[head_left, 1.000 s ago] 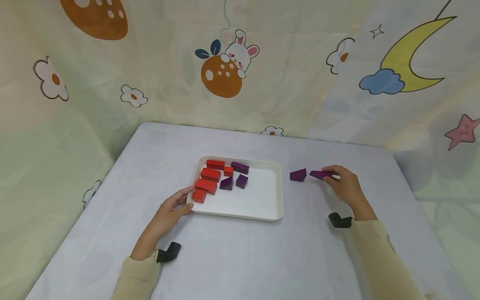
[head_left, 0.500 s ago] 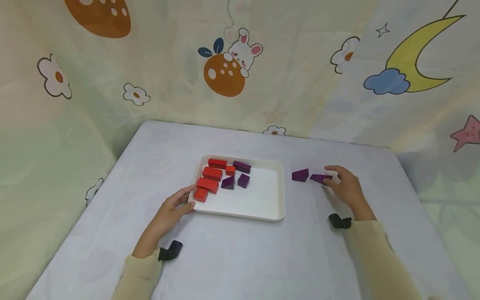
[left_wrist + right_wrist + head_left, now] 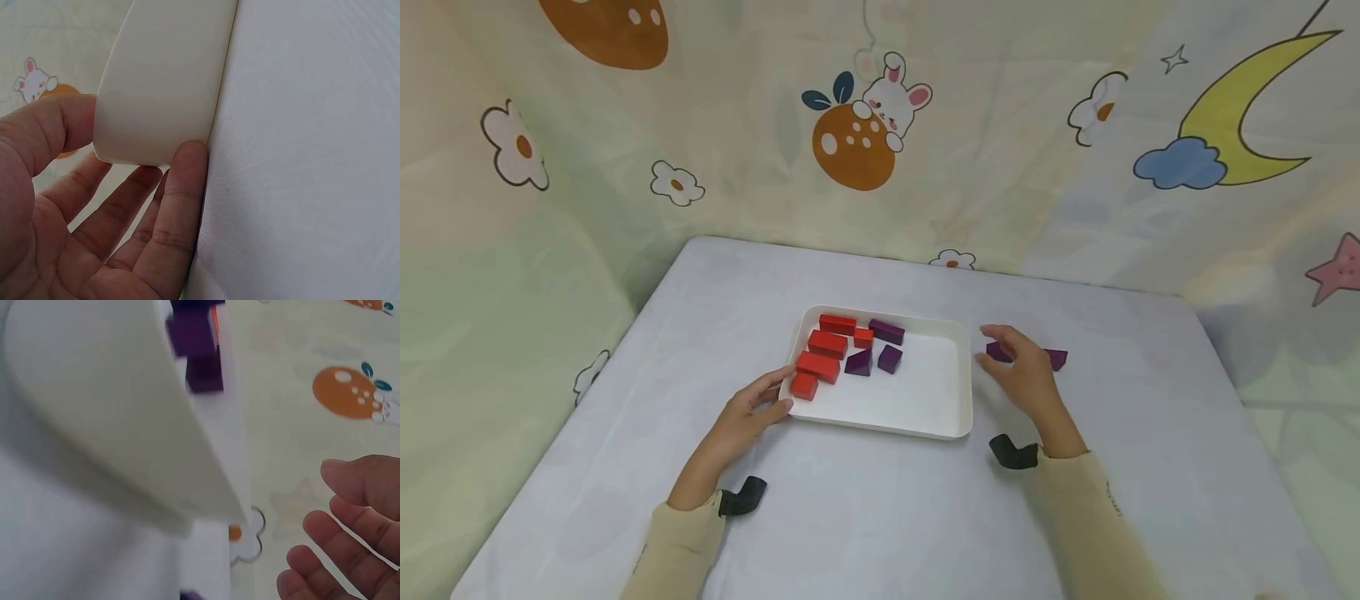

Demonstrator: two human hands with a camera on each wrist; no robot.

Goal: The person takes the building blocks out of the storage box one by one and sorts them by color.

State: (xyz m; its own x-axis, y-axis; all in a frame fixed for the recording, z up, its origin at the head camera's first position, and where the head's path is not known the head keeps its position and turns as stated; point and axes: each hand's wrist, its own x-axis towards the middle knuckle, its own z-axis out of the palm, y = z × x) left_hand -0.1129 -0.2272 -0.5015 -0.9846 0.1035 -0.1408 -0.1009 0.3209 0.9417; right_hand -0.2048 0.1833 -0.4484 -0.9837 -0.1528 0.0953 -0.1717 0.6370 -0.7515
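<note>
In the head view a white tray (image 3: 917, 400) holds several red blocks (image 3: 827, 344) on its left and several purple blocks (image 3: 890, 358) nearer its middle. My left hand (image 3: 745, 425) grips the tray's near left corner; the left wrist view has its thumb (image 3: 80, 122) at the rim and fingertips against the outer wall. Right of the tray, my right hand (image 3: 1026, 375) hovers with thumb and fingers parted around nothing. It partly covers a purple block (image 3: 997, 351) on the table. Another purple block (image 3: 1057, 358) shows just past its far side.
A white cloth covers the table (image 3: 880, 517). A printed curtain (image 3: 737, 125) hangs behind and along both sides. Black wrist pieces (image 3: 741, 497) stick out from both sleeves.
My right hand has let go of the right-hand purple block, leaving it on the table, and moved left over the other purple block. The left hand keeps its place on the tray.
</note>
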